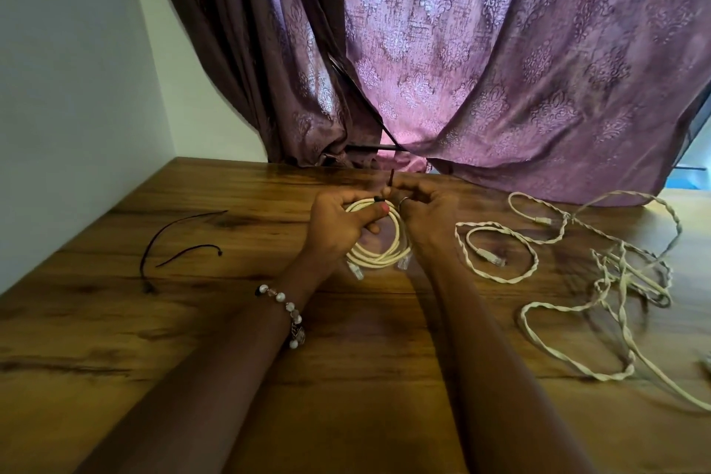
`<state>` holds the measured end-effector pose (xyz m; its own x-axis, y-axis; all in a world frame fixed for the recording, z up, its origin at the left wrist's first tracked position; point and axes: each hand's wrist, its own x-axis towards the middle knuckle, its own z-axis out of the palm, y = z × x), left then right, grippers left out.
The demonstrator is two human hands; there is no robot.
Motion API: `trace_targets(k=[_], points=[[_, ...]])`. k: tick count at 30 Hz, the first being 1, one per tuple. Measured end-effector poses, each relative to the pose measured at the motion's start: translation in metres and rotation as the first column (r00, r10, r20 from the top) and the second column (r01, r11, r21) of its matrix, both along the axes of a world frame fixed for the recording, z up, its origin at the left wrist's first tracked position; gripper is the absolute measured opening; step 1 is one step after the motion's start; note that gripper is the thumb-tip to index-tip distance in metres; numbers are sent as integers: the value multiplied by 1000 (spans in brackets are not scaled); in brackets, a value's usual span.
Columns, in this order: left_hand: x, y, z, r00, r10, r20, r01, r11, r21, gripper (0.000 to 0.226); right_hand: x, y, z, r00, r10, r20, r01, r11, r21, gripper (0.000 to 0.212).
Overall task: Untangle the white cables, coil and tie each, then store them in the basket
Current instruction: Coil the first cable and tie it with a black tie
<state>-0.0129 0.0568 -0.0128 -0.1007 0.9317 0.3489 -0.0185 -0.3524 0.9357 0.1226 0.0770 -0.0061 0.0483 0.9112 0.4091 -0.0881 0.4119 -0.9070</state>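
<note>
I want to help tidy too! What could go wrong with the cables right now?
The coiled cable is held together only by the left hand and right hand while the dark tie goes on; if a grip slips, the loops could spring open. The tangled cables reach the table's right edge and might slide off. No basket is in view.

You have a wooden table (pixel 115 339) with a dark, streaky grain filling the lower half of the frame. Behind its far edge hang purple patterned curtains (pixel 481 50), spread across the upper middle and right, their hems touching the tabletop. A darker, plain fold of curtain (pixel 215 31) hangs at their left. A pale wall (pixel 69 69) fills your upper left, meeting the table in a corner.
</note>
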Motion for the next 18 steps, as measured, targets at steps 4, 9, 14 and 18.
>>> trace_targets(k=[4, 9, 14, 18], points=[[-4, 1, 2, 1000, -7, 7, 7, 1000, -4, 14, 3, 2, 0, 998, 30, 55, -34, 997, 63, 38], [-7, 1, 4, 997, -77, 17, 78, 997, -19, 17, 11, 1, 5, 987, 89, 132, -106, 986, 125, 33], [-12, 1, 4, 993, -115, -35, 115, 993, -9, 24, 17, 1, 8, 984, 99, 146, -131, 965, 229, 26], [-14, 0, 4, 991, -123, -48, 123, 992, 7, 18, 20, 5, 8, 963, 27, 269, -106, 953, 284, 22]])
